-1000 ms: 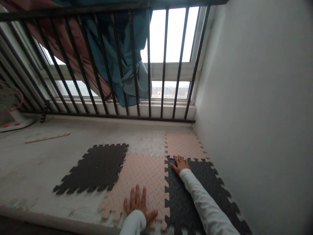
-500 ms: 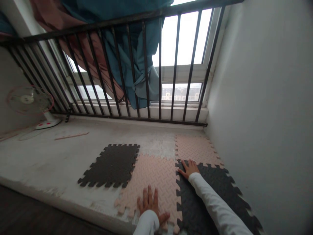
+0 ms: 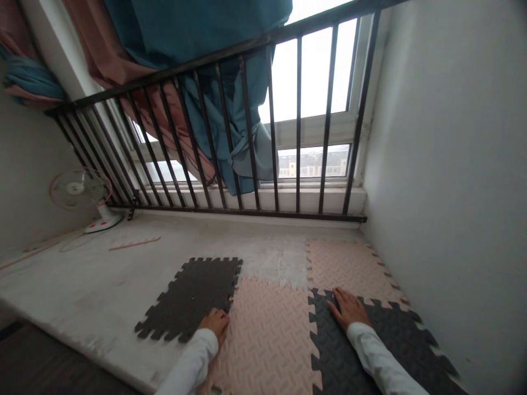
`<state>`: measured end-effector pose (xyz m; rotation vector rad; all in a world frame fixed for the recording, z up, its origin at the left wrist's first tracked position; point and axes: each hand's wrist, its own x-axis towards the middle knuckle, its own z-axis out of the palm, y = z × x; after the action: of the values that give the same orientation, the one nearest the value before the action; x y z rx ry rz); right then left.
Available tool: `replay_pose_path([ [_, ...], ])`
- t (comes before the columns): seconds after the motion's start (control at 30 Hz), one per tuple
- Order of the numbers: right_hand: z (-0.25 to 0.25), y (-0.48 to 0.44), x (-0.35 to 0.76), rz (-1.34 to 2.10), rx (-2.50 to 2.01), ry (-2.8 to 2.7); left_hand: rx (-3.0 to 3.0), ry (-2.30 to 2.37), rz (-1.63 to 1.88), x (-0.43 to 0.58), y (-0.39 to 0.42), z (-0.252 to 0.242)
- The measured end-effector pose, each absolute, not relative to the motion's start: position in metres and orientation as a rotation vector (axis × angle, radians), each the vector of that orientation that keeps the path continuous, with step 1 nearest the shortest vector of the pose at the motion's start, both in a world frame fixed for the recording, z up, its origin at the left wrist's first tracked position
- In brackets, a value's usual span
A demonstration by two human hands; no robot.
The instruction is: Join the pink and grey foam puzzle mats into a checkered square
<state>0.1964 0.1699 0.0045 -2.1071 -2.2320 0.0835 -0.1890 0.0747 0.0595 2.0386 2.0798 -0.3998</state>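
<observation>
Fingers of the left hand (image 3: 214, 325) bend over the seam between a black, jigsaw-edged foam tile (image 3: 195, 291) to their left and a pale pink, ridged foam tile (image 3: 267, 329) to their right; whether they grip either cannot be told. Those of the right hand (image 3: 351, 310) lie outstretched on a charcoal, ridged foam tile (image 3: 340, 356), its near edge cut off. Far left of both, reddish marks on a pink-rimmed, white-based fan (image 3: 76, 188) are illegibly small.

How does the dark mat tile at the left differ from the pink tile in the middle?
Colour: the left dark tile is nearly black; the middle pink tile is pale. Surface: the left dark tile looks fairly even; the middle pink tile shows a clear raised pattern. Both have toothed edges and lie on the pale floor.
</observation>
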Motion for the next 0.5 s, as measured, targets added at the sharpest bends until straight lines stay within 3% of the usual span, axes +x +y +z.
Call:
replay_pose_path([
  [0.17, 0.010, 0.166, 0.194, 0.102, -2.118, -2.214, 2.148, 2.095, -0.390, -0.212, 0.093, 0.052],
  [0.4, 0.006, 0.165, 0.196, 0.100, -2.047, -2.196, 2.405, 2.166, 0.323, -0.150, 0.173, 0.063],
  [0.5, 0.006, 0.166, 0.197, 0.119, -2.057, -2.189, 2.436, 2.006, 0.428, -0.083, 0.202, 0.062],
])
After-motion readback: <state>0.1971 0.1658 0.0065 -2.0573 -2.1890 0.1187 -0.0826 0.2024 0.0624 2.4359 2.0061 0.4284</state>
